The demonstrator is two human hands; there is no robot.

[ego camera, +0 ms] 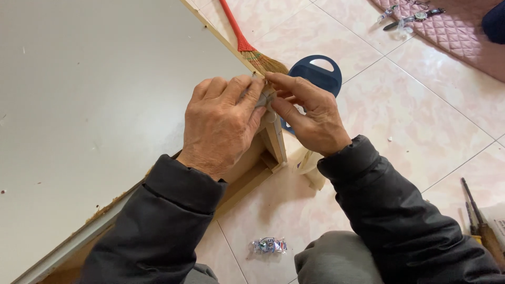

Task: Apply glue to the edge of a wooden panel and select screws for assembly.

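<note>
The person sat low over a large white board that lay tilted across the tiled floor, and both hands met at its wooden corner. The left hand lay on the board's end, its fingers curled closed, and the fingertips pinched a small grey piece. The right hand came from the other side; its thumb and forefinger were closed narrow on the same small piece, so the two hands touched each other there. The piece was mostly hidden by the fingers, and I could not tell its shape or which way its long axis ran. The board's long wooden edge ran from the corner away toward the top of the view, and a short wooden edge went from the corner down toward the person. Just behind the hands a blue round plastic thing with a handle opening lay on the floor, and a broom with a red handle lay beside the board's edge, its straw head near the fingers. A small shiny wrapped packet lay on the tiles between the person's knees. At the right border some tools with wooden handles were lying, and far away a pink quilted mat held a wristwatch.
</note>
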